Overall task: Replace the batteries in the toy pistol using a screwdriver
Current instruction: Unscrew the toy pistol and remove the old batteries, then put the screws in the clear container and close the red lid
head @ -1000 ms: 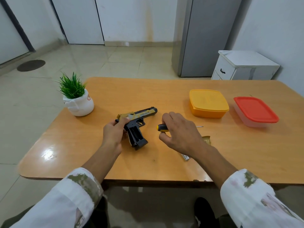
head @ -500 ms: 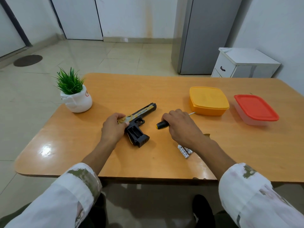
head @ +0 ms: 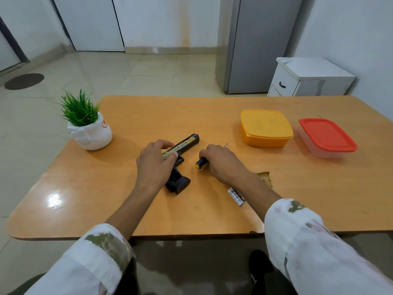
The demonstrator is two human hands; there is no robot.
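Note:
A black and gold toy pistol (head: 184, 143) lies on its side in the middle of the wooden table (head: 106, 188), muzzle pointing far right, grip toward me. My left hand (head: 155, 165) rests over its rear and middle, holding it. My right hand (head: 223, 162) is closed around a screwdriver (head: 201, 163); its black and yellow handle end sticks out left and the thin metal tip shows beyond my fingers. White batteries (head: 235, 196) lie beside my right forearm, partly hidden. A gold cover piece (head: 265, 177) lies just right of that wrist.
A potted green plant in a white pot (head: 89, 128) stands at the table's far left. A yellow lidded box (head: 265, 127) and a red-lidded clear box (head: 327, 137) sit at the far right. Beyond the table stand a white cabinet (head: 308, 79) and a grey fridge.
The pistol has been laid flatter on the table under my left hand. The screwdriver in my right hand has swung so its tip points away toward the yellow box.

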